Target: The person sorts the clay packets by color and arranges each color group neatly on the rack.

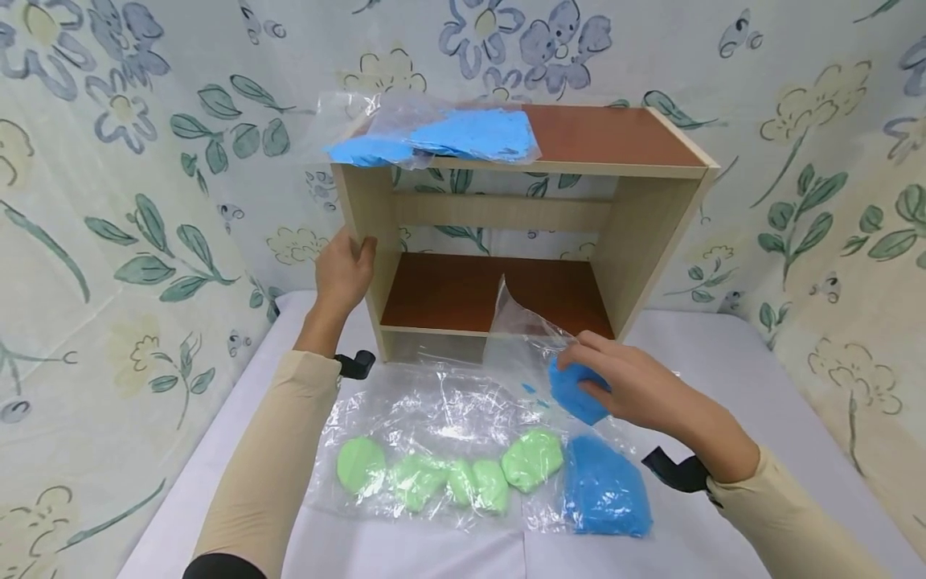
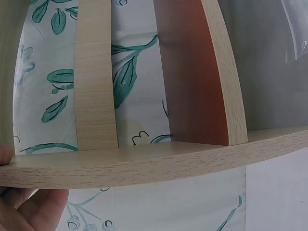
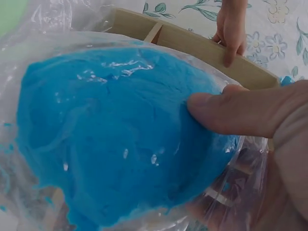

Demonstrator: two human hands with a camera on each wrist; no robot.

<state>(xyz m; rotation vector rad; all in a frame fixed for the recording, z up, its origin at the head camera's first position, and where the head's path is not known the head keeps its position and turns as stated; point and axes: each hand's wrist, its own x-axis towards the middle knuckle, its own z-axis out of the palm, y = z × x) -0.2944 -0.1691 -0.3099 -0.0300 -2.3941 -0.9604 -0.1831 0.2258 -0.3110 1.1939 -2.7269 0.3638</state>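
- Reference: clock directions are running from the centre of the shelf unit in the head view; the unit is standing upright on the white-covered bench
- Left hand, 9 o'clock: it is grasping the left side panel of the unit; the left wrist view is showing the thumb on the inner face and fingers on the outer side
- Right hand, 5 o'clock: it is pinching the held blue bag, thumb pressing the wrapped mass; the clear upper corner is rising in front of the lower board
- Top load, 11 o'clock: blue material in clear film is lying on the top board, with film overhanging the left end; whether this is one bag or two is remaining unclear
- Green bag, between 6 and 7 o'clock: several rounded pieces are lying in clear film on the bench
- Second blue bag, 5 o'clock: it is lying on the bench farther out than the right hand, beside the green bag
- Progress, by judgement: the work is appearing partway; the top load is counting as placed, the held blue bag is awaiting release, and both bench bags are awaiting handling
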